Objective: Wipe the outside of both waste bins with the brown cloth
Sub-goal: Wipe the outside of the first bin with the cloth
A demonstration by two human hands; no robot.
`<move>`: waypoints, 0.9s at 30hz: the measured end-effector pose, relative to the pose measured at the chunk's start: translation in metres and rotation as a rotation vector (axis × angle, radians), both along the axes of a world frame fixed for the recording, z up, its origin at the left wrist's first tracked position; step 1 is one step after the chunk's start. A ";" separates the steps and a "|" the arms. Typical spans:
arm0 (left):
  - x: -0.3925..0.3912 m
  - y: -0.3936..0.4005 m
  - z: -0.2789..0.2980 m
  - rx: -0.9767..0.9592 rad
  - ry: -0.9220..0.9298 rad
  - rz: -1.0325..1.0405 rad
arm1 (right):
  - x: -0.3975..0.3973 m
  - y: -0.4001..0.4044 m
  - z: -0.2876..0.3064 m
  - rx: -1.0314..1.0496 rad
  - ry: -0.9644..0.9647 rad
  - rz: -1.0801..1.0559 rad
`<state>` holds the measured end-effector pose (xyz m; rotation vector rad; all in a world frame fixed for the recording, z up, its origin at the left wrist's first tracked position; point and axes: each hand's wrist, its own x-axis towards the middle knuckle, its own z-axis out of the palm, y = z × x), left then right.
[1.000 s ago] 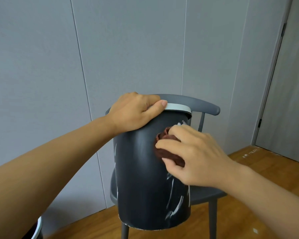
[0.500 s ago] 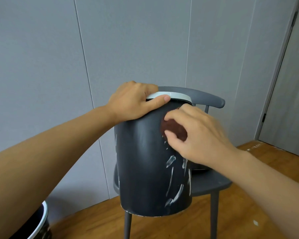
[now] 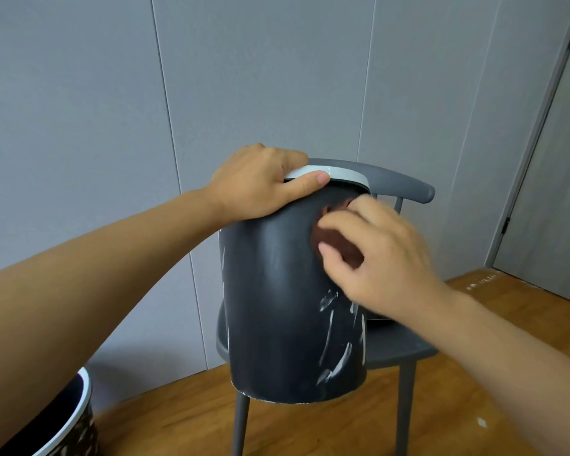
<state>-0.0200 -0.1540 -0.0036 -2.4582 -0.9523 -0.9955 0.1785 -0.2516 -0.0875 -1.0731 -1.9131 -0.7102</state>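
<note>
while the second bin at lower left waits, i see the left hand gripping the held bin by its rim, right hand fingers clamped on the brown cloth high on its side; white streaks low, i'd say under half done. behind: grey chair, wood floor, wall, door.
</note>
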 end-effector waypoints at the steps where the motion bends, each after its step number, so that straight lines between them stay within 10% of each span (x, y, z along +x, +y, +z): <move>1: -0.001 0.001 0.000 -0.011 -0.007 0.006 | 0.000 -0.008 -0.013 -0.038 -0.073 0.061; 5: -0.003 0.001 0.000 -0.021 -0.015 0.015 | 0.007 -0.035 -0.038 -0.229 -0.356 0.205; 12: 0.002 0.001 0.003 -0.052 -0.013 0.004 | 0.001 -0.007 -0.019 -0.061 0.104 -0.010; 18: 0.000 0.005 0.000 -0.040 -0.014 -0.001 | 0.006 -0.047 -0.066 -0.283 -0.259 0.243; 27: -0.002 0.010 0.003 -0.109 -0.051 0.050 | 0.000 -0.021 -0.053 -0.124 0.084 0.054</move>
